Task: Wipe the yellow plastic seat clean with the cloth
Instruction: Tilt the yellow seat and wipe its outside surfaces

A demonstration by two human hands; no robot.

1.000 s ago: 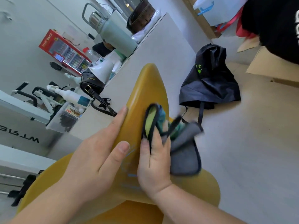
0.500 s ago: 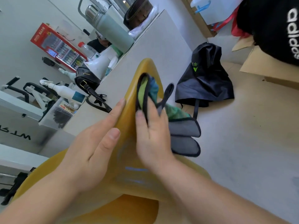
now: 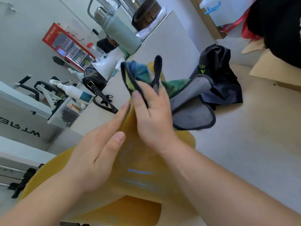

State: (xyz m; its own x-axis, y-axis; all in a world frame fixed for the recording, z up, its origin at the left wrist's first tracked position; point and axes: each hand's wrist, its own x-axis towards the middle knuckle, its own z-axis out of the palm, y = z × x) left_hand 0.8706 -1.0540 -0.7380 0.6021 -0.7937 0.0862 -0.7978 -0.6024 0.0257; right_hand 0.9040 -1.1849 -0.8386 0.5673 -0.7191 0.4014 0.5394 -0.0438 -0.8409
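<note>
The yellow plastic seat (image 3: 140,162) fills the lower middle of the head view, its narrow upper end pointing away from me. My right hand (image 3: 151,115) presses a crumpled cloth (image 3: 190,110), grey with a dark hem and blue-green patches, against that upper end; the cloth covers the tip and hangs off the right side. My left hand (image 3: 96,154) lies flat on the seat's left face, fingers together, steadying it. Faint blue marks show on the seat below my hands.
A black bag (image 3: 221,75) lies on the floor behind the cloth. Left of the seat stands a pale counter (image 3: 164,51) with a green flask (image 3: 120,31), a megaphone, a spray bottle (image 3: 73,90) and a black handbag (image 3: 94,82). Cardboard (image 3: 275,69) lies at the right.
My right hand has slid the cloth up along the seat, from its middle to over the top end. My left hand has stayed on the left face.
</note>
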